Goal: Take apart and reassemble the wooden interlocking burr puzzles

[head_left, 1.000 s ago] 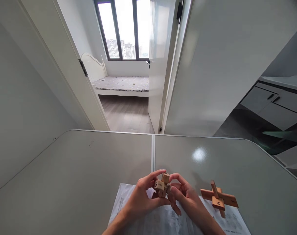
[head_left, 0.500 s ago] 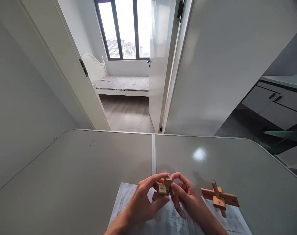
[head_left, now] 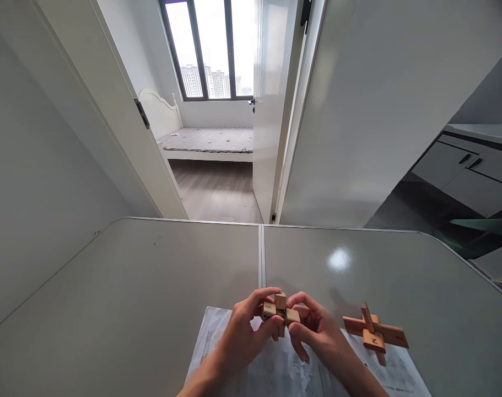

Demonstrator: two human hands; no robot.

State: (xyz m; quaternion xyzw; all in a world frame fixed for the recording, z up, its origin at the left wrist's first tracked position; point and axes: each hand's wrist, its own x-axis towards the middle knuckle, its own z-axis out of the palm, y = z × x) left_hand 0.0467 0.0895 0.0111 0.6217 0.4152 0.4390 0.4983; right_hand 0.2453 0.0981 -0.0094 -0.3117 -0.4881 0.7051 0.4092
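Between my two hands, just above the printed sheet (head_left: 271,375), is a small wooden burr puzzle (head_left: 280,315) made of interlocking blocks, one marked with a number. My left hand (head_left: 246,328) grips it from the left, index finger on the top block and thumb along the front. From the right, my right hand (head_left: 317,325) pinches a block end with thumb and fingers. A second wooden puzzle (head_left: 374,333), cross-shaped with flat bars and a "2" on its front piece, rests to the right, partly over the sheet.
The grey table (head_left: 110,309) has a pale seam (head_left: 262,253) down its middle and rounded far corners. Past its far edge, a doorway with an open door (head_left: 271,110) shows a bed (head_left: 209,140) under a window. Cabinets (head_left: 474,171) stand at the far right.
The puzzle in my hands has turned, so a block end now points toward my right hand. Both hands stay in nearly the same place.
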